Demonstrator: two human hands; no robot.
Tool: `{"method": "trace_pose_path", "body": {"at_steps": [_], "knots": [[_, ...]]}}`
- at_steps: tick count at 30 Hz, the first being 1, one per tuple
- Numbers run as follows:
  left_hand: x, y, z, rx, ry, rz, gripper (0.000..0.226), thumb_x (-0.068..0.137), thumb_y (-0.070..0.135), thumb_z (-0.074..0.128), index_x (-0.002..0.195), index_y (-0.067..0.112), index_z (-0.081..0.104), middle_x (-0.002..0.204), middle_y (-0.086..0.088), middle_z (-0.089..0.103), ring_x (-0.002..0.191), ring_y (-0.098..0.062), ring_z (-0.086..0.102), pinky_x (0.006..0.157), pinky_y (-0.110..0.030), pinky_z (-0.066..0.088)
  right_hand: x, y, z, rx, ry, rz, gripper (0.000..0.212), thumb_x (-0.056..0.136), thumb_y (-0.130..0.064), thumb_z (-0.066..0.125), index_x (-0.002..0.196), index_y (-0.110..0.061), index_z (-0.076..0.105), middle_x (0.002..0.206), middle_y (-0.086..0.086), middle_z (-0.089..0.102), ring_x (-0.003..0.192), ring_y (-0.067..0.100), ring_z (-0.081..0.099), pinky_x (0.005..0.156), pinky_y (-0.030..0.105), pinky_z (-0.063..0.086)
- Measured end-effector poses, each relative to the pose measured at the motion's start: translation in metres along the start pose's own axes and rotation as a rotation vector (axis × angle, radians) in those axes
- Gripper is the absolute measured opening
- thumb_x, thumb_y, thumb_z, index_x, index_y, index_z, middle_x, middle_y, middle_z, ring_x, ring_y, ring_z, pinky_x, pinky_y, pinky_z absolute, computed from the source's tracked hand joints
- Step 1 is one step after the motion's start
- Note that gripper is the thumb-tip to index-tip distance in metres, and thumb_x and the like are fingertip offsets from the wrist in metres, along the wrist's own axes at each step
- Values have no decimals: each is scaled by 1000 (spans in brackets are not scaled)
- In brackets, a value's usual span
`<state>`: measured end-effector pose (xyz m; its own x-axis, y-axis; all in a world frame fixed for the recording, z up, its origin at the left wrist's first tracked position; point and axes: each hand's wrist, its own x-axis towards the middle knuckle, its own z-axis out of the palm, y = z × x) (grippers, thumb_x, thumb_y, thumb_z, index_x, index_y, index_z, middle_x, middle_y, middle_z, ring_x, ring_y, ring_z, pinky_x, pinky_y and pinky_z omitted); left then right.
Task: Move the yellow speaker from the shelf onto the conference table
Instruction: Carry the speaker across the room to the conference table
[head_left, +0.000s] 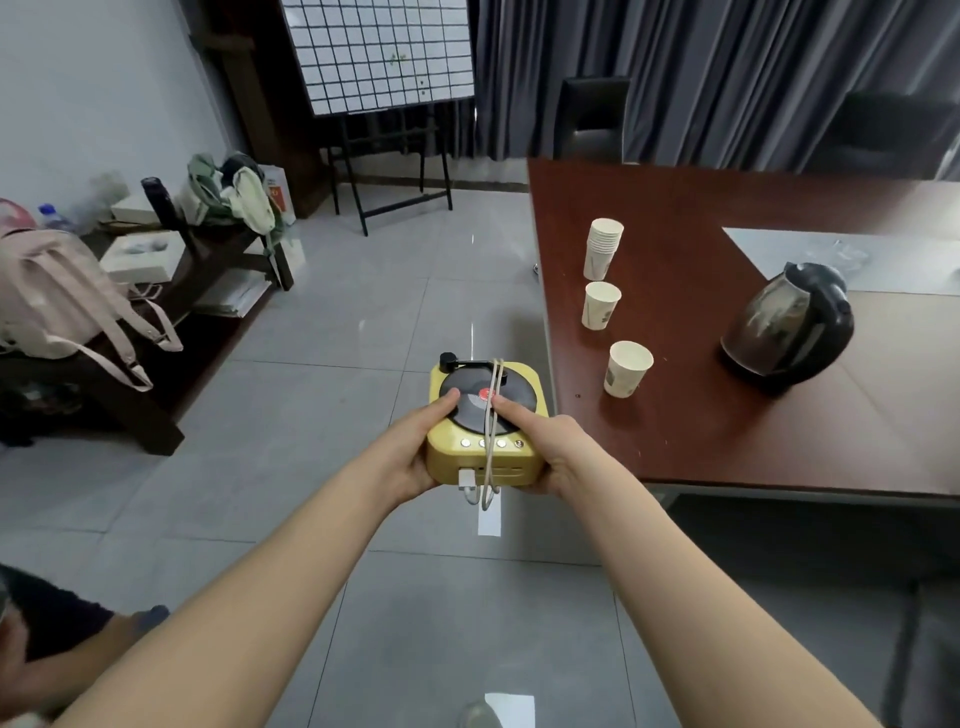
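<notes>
I am holding the yellow speaker (485, 423) in the air above the floor, my left hand (415, 452) gripping its left side and my right hand (551, 453) gripping its right. The conference table (701, 441) is lying to my right. The speaker is hanging just beside the table's left edge, close to the near corner, so my right hand is leading any sideways carry.
</notes>
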<state>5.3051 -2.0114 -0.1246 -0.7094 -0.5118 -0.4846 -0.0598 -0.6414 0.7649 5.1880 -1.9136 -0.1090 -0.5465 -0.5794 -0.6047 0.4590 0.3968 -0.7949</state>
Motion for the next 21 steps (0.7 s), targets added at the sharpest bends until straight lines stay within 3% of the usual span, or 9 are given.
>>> {"method": "trace_pose_path", "body": {"at_steps": [5, 12, 16, 21], "knots": [[46, 30, 6, -22, 35, 36, 28, 89, 35, 58, 106, 14, 65, 88, -6, 77, 80, -23, 72, 73, -38, 57, 46, -43, 3, -26, -27, 1, 68, 57, -42, 87, 104, -2, 60, 95, 17, 71, 84, 34, 70, 79, 50, 58], [99, 74, 0, -39, 65, 38, 34, 90, 34, 57, 115, 12, 63, 108, -11, 71, 93, -28, 68, 82, -42, 55, 106, -88, 20, -50, -60, 7, 69, 58, -43, 86, 107, -3, 60, 93, 15, 72, 81, 31, 70, 74, 44, 59], [134, 99, -14, -37, 64, 34, 37, 89, 34, 58, 117, 11, 62, 108, -12, 71, 92, -27, 69, 77, -40, 58, 140, -110, 37, -41, -66, 0, 68, 58, -43, 87, 107, -4, 60, 89, 13, 71, 76, 29, 69, 68, 40, 59], [183, 142, -29, -19, 36, 37, 34, 89, 34, 58, 114, 11, 62, 98, -10, 73, 82, -25, 71, 67, -37, 61, 187, -144, 61, -19, -34, -10, 72, 57, -44, 87, 110, -4, 59, 94, 15, 71, 81, 31, 70, 74, 45, 59]]}}
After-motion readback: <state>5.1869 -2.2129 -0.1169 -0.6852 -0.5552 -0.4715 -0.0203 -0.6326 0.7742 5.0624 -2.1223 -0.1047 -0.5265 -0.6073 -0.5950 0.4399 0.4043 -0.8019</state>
